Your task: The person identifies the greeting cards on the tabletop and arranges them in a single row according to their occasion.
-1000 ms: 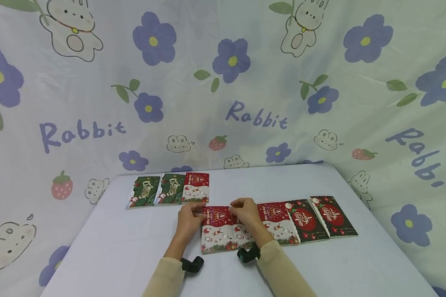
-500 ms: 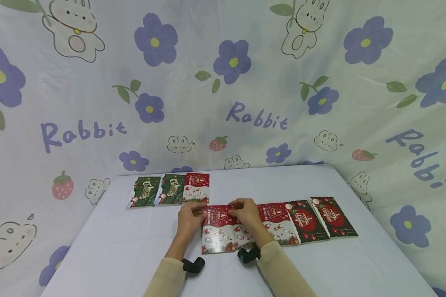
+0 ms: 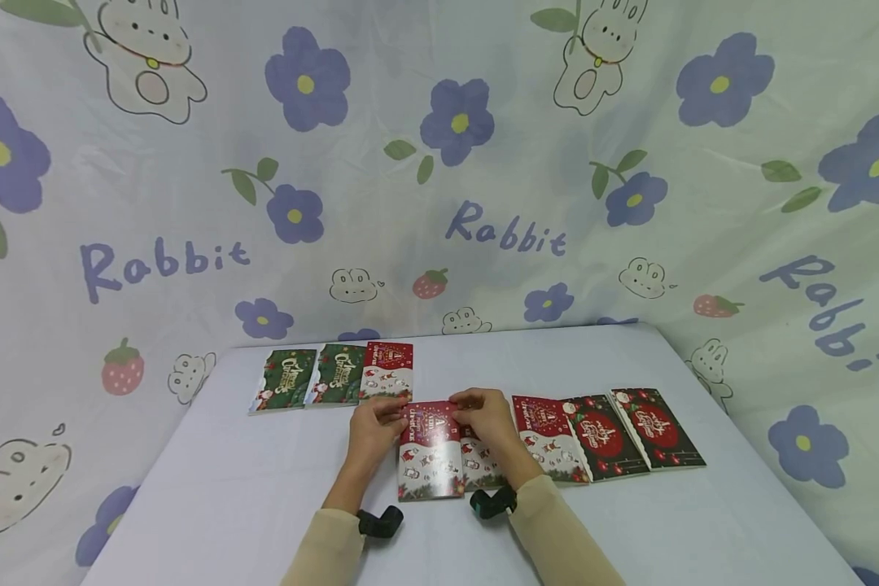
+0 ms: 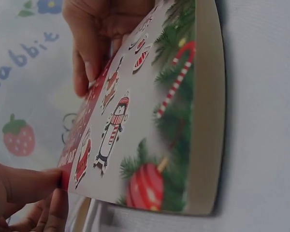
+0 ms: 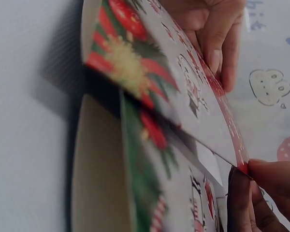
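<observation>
A red-and-white Christmas booklet [image 3: 430, 460] is held between both hands, its far edge raised and its near edge low at the white table. My left hand [image 3: 373, 430] pinches its upper left edge; the left thumb [image 4: 34, 183] lies on the red cover in the left wrist view. My right hand [image 3: 486, 419] pinches the upper right corner, with thumb and finger on either side of the cover in the right wrist view. Partly hidden under my right forearm, a second red-and-white booklet [image 3: 478, 465] lies right beside the held one.
Right of the hands lie another red-and-white booklet [image 3: 549, 439] and two dark ones with red circles, a near one [image 3: 604, 435] and an outer one [image 3: 659, 427]. At the back left are two green booklets [image 3: 287, 378] and a red one [image 3: 387, 370]. A printed curtain [image 3: 381, 203] hangs behind.
The held booklet's far edge has risen and its cover tilts more toward me, now catching glare. Both hands stay almost in place; the other booklets have not moved.
</observation>
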Available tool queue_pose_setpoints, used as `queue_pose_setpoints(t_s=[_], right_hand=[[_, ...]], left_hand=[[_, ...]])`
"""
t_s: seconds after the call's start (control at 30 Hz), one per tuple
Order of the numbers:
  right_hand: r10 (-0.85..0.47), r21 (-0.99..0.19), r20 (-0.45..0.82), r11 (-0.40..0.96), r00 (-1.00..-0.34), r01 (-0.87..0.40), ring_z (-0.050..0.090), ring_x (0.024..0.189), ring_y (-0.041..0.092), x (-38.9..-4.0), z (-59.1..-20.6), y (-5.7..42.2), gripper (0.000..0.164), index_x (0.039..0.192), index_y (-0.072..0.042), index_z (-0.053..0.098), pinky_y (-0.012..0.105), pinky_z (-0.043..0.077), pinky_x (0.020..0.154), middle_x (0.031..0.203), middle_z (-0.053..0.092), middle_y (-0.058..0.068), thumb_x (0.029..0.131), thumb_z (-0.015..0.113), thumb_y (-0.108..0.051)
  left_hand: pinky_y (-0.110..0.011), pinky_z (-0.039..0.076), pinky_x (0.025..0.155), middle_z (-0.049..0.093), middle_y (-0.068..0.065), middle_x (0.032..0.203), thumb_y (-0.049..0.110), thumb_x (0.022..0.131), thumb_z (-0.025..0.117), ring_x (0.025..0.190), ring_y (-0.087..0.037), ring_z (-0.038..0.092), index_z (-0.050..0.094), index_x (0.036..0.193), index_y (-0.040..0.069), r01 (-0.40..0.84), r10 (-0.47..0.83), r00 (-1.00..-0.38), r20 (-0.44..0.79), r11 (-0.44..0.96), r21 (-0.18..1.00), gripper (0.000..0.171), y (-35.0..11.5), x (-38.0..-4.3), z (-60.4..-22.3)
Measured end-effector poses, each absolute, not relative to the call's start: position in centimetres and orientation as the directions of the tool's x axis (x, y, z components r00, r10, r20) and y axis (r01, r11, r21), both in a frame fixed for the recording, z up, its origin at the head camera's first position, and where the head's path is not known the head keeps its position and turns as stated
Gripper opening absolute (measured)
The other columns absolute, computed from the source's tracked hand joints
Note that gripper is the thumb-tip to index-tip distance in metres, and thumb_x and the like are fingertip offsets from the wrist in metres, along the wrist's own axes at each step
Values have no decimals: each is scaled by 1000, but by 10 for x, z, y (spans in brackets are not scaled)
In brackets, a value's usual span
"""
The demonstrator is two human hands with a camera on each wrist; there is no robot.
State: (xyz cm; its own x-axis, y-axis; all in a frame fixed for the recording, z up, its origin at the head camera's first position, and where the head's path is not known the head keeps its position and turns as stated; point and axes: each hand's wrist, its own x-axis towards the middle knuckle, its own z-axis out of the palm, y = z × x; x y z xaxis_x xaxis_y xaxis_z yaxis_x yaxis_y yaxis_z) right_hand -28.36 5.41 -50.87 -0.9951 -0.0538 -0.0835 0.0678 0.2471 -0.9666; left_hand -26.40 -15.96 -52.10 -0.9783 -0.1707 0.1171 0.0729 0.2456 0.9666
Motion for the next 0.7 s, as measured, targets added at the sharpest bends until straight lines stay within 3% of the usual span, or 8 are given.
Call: queue_pose_setpoints(t_s=[0.27,0.47,0.7], right_hand=[[-63,-990,-126,77,-990,121,69,94,21,-286,-506,56,20,112,-7,80,33,58,78,109,71,8,92,77,-2],[-42,-999,-51,20,-998,50,69,95,20,-291,-503,64,23,115,-3,79,34,55,85,112,70,11,92,77,-1],[33,-996,-82,-37,-996,81,69,99,22,-294,-498,79,23,116,-6,79,38,56,89,115,68,11,94,75,-1]], left_hand=[[-19,56,82,66,-23,126,-9,93,72,109,-32,67,72,125,-5,54,-140,-987,79,177,983,32,-161,-260,-512],[-24,55,91,69,-19,130,3,97,75,120,-35,66,70,133,2,65,-78,-994,80,173,983,36,-165,-261,-505],[-28,55,88,70,-19,125,-1,93,77,110,-30,68,70,134,3,81,45,-996,76,127,989,42,-164,-262,-503]])
